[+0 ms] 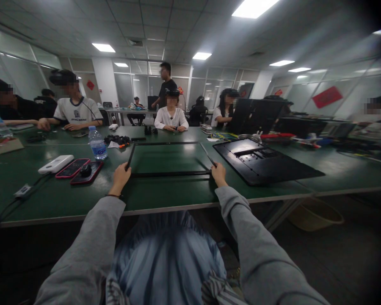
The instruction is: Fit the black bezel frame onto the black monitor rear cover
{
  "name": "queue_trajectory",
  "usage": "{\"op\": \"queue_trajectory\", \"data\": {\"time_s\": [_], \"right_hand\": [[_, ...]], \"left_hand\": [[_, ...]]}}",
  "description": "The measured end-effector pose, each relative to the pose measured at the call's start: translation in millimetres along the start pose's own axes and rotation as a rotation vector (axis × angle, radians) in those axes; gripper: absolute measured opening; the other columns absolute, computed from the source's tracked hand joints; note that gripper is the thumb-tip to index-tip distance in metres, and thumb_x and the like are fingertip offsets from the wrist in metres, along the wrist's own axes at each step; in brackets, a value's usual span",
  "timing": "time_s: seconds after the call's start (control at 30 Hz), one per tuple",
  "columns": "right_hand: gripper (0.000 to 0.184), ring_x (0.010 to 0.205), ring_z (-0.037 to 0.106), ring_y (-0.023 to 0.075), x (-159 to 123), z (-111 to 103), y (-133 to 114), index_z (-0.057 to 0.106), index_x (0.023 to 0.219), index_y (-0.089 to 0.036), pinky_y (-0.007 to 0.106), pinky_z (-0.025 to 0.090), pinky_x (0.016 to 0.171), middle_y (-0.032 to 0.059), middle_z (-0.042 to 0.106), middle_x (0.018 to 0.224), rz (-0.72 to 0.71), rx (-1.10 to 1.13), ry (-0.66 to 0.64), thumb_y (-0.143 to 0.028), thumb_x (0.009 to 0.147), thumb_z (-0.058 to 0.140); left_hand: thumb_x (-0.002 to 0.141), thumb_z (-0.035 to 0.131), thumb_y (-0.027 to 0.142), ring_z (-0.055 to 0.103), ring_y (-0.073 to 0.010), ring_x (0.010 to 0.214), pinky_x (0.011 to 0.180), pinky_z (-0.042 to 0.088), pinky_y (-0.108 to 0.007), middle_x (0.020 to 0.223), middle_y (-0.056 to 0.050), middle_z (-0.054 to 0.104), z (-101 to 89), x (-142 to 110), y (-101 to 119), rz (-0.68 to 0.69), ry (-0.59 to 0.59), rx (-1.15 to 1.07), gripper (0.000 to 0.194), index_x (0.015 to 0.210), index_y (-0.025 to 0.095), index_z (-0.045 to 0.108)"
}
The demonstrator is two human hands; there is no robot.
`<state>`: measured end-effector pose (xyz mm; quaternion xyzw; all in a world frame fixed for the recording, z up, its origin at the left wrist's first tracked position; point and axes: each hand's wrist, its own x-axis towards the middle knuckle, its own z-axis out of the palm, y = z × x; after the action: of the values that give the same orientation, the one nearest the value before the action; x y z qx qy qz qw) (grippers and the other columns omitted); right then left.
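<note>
A thin black rectangular frame (169, 173) lies flat on the green table (165, 197) straight ahead of me. My left hand (120, 177) is closed round the frame's near left corner. My right hand (218, 173) is closed round its near right corner. Both arms wear grey sleeves and reach out over the table's front edge. The green tabletop shows through the frame's open middle.
A large black panel (263, 163) lies to the right of the frame. Left of it sit a water bottle (97, 144), two red-cased phones (79, 170), a white power bank (55, 164) and a cable. Several people sit along the far side. A basket (316, 214) stands on the floor.
</note>
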<state>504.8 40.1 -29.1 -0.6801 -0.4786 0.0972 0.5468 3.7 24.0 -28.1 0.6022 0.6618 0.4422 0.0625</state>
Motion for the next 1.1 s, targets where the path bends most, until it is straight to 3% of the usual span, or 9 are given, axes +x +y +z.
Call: {"op": "queue_trajectory", "data": {"time_s": [0.23, 0.43, 0.57, 0.67, 0.77, 0.87, 0.97, 1.1], "right_hand": [[0.027, 0.123, 0.055, 0.0402, -1, 2, 1, 0.078, 0.098, -0.014, 0.059, 0.041, 0.107, 0.0252, 0.064, 0.120, 0.023, -0.267, -0.052, -0.017, 0.079, 0.059], [0.034, 0.126, 0.051, 0.0397, -3, 1, -1, 0.078, 0.109, -0.011, 0.057, 0.041, 0.107, 0.0254, 0.060, 0.127, 0.022, -0.396, -0.109, -0.017, 0.084, 0.055], [0.044, 0.127, 0.051, 0.0355, -5, 0, -3, 0.073, 0.125, -0.012, 0.051, 0.041, 0.109, 0.0220, 0.060, 0.131, 0.014, -0.440, -0.125, -0.017, 0.087, 0.052], [0.051, 0.130, 0.049, 0.0343, -6, 0, -6, 0.065, 0.137, -0.012, 0.050, 0.040, 0.110, 0.0212, 0.059, 0.135, 0.002, -0.449, -0.123, -0.019, 0.089, 0.049], [0.057, 0.138, 0.043, 0.0351, -6, 1, -7, 0.056, 0.146, -0.012, 0.053, 0.039, 0.112, 0.0206, 0.052, 0.147, -0.035, -0.453, -0.077, -0.024, 0.091, 0.047], [0.062, 0.149, 0.030, 0.0361, -10, 3, -11, 0.048, 0.152, -0.014, 0.059, 0.031, 0.117, 0.0191, 0.037, 0.162, -0.151, -0.482, -0.020, -0.030, 0.093, 0.045], [0.067, 0.157, 0.014, 0.0319, -18, 6, -21, 0.032, 0.161, -0.012, 0.059, 0.019, 0.123, 0.0171, 0.023, 0.170, -0.408, -0.525, -0.010, -0.037, 0.099, 0.036], [0.071, 0.160, 0.004, 0.0236, -32, 11, -37, 0.014, 0.166, -0.011, 0.050, 0.010, 0.128, 0.0115, 0.013, 0.173, -0.744, -0.574, -0.112, -0.043, 0.104, 0.023]], "left_hand": [[0.082, 0.061, 0.025, 0.068, -0.0353, 0.115, 0.103, 0.047, -0.046, 0.121, -0.019, 0.074, -1.4, 0, -2, -0.040, -0.018, 0.047, 0.038, 0.117, 0.016, 0.075], [0.083, 0.059, 0.026, 0.069, -0.0316, 0.115, 0.101, 0.049, -0.042, 0.121, -0.015, 0.076, -4.0, -1, 0, -0.070, -0.035, 0.118, 0.039, 0.118, 0.018, 0.074], [0.084, 0.058, 0.024, 0.063, -0.0300, 0.123, 0.112, 0.041, -0.043, 0.125, -0.013, 0.074, -5.3, -2, 3, -0.059, -0.062, 0.191, 0.038, 0.117, 0.018, 0.075], [0.089, 0.055, 0.029, 0.055, -0.0337, 0.133, 0.116, 0.037, -0.048, 0.133, -0.018, 0.069, -4.7, -4, 5, -0.070, -0.055, 0.233, 0.043, 0.125, 0.014, 0.072], [0.093, 0.052, 0.037, 0.043, -0.0385, 0.143, 0.115, 0.038, -0.054, 0.149, -0.023, 0.055, -3.4, -6, 9, -0.105, -0.008, 0.272, 0.058, 0.144, 0.010, 0.058], [0.095, 0.051, 0.044, 0.025, -0.0415, 0.154, 0.120, 0.029, -0.061, 0.165, -0.022, 0.034, -2.3, -11, 15, -0.080, 0.077, 0.328, 0.072, 0.157, 0.008, 0.040], [0.099, 0.044, 0.050, 0.005, -0.0377, 0.160, 0.125, 0.008, -0.065, 0.173, -0.017, 0.013, -1.5, -17, 24, 0.121, 0.108, 0.380, 0.077, 0.164, 0.012, 0.026], [0.103, 0.035, 0.049, 0.003, -0.0289, 0.161, 0.127, -0.003, -0.058, 0.174, -0.011, 0.011, -0.2, -24, 36, 0.403, 0.008, 0.444, 0.072, 0.166, 0.018, 0.020]]}}
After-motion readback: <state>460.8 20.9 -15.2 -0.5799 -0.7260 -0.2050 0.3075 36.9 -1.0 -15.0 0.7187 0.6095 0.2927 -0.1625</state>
